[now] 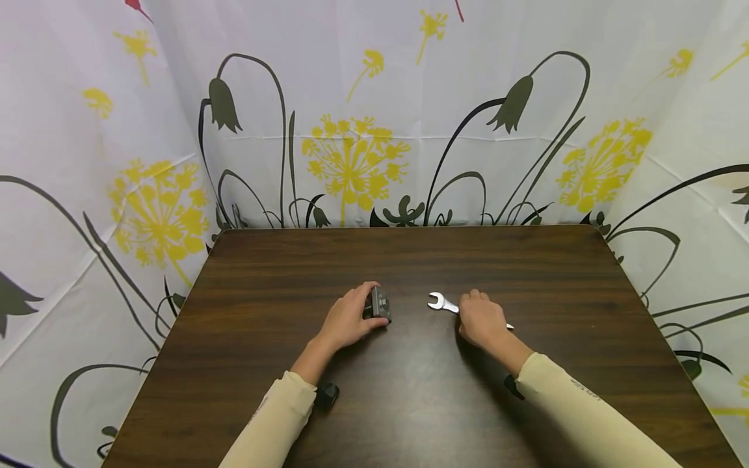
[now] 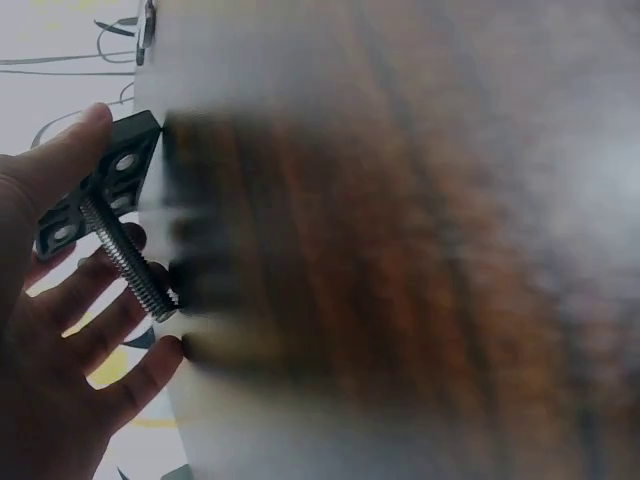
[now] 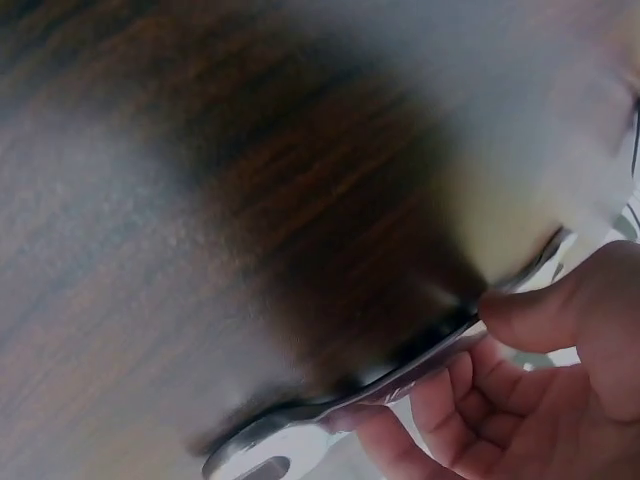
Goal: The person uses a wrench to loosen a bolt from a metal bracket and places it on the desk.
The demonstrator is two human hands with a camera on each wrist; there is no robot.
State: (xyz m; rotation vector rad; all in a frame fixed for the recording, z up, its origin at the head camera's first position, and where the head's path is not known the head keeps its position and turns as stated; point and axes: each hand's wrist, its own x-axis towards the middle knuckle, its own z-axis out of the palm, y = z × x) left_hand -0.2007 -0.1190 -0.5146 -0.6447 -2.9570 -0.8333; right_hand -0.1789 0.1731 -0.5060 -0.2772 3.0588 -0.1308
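My left hand point(image 1: 346, 318) holds a dark square plate point(image 1: 381, 304) on edge at the table's middle, thumb and fingers at opposite edges. The left wrist view shows holes in the plate and a threaded stud point(image 2: 125, 255) standing out from it towards the palm side. To the right, my right hand point(image 1: 483, 320) grips a silver combination wrench point(image 1: 443, 303) by its shank, low over the table. Its open-end jaw points left in the head view; the ring end point(image 3: 268, 460) shows in the right wrist view. The hand covers the middle of the shank.
Both things are on or just over a dark wood-grain table point(image 1: 281, 273). A white curtain point(image 1: 374, 97) with flower prints hangs behind and beside the table. Dark wrist devices point(image 1: 326, 395) sit at both sleeve cuffs.
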